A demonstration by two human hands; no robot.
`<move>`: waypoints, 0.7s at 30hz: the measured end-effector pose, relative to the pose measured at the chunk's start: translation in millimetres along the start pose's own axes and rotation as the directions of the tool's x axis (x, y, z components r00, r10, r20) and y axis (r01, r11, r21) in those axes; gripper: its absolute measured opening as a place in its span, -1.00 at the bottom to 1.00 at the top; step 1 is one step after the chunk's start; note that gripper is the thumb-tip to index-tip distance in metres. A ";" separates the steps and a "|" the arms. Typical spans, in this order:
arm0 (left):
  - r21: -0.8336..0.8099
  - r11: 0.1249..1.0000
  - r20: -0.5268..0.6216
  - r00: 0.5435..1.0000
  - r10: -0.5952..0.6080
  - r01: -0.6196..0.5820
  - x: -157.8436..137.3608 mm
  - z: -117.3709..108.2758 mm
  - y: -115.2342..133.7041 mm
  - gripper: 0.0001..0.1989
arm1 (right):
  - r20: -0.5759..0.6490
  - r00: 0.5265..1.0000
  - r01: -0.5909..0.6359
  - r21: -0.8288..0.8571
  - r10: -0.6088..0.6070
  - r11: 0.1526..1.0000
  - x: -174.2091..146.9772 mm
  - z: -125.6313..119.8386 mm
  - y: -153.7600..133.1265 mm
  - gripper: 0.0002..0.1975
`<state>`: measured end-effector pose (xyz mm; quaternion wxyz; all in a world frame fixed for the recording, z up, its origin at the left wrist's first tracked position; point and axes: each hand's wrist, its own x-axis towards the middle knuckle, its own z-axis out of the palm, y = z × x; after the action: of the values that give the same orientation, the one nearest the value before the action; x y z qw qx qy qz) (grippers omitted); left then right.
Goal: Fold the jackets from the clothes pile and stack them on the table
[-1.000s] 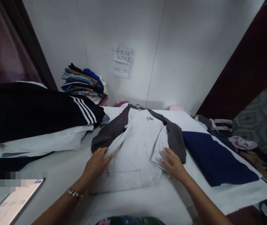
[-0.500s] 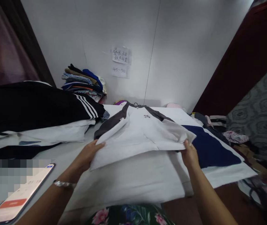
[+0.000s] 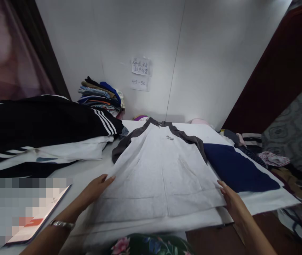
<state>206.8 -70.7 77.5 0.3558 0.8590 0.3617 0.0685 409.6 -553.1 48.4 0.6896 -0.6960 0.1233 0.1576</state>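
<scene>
A white jacket (image 3: pixel 153 170) with dark grey sleeves and collar lies front up on the table, with a small dark print on its chest. Its hem is toward me, over another pale layer whose kind I cannot make out. At the jacket's left edge, my left hand (image 3: pixel 98 189) is closed on the cloth, a bracelet on its wrist. My right hand (image 3: pixel 229 196) pinches the opposite edge near the hem, thumb on top; its other fingers are partly hidden. Beside the jacket, to the right, rests a folded navy garment (image 3: pixel 238 168).
Black clothes with white stripes (image 3: pixel 47 124) lie piled over white ones at left. Behind them rises a stack of folded clothes (image 3: pixel 100 97). A phone (image 3: pixel 34 226), partly blurred out, sits at front left. More clothes (image 3: pixel 273 159) are heaped at right. Handwritten notes (image 3: pixel 141 72) hang on the wall.
The raised lower part of the jacket has come down toward me and now lies spread flat. Both hands have moved lower and slightly outward along its sides. The view has shifted slightly.
</scene>
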 end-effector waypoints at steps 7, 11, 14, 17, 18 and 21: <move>0.098 0.994 -0.021 0.999 0.040 -0.038 33.5 5.3 22.9 -0.53 | 0.269 0.963 0.050 -0.051 -0.034 0.997 2.7 36.1 -36.2 -0.47; 0.200 0.979 -0.048 0.997 0.053 -0.042 43.5 6.7 6.1 -0.60 | 0.286 0.955 0.128 -0.152 -0.080 0.980 4.6 29.9 -26.3 -0.52; 0.308 0.951 -0.009 1.000 0.002 0.001 46.4 5.6 -7.3 -0.58 | 0.226 0.969 0.181 -0.374 -0.099 0.909 14.2 11.2 -10.6 -0.53; 0.385 0.921 -0.026 0.998 -0.051 0.057 44.8 2.9 -6.3 -0.48 | 0.080 0.977 0.211 -0.462 -0.197 0.861 30.4 -1.8 -7.6 -0.48; 0.392 0.918 -0.058 0.998 -0.036 0.056 43.6 2.8 -2.8 -0.46 | 0.023 0.973 0.214 -0.456 -0.228 0.864 37.8 -2.9 -10.9 -0.48; 0.383 0.919 -0.184 0.967 0.177 -0.096 38.7 12.3 10.1 -0.47 | -0.087 0.963 0.196 -0.428 -0.256 0.882 67.0 4.2 -28.4 -0.52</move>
<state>245.4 -56.6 69.7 0.1402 0.9214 0.3434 0.1159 482.1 -545.3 48.5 0.5290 -0.8455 0.0531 0.0489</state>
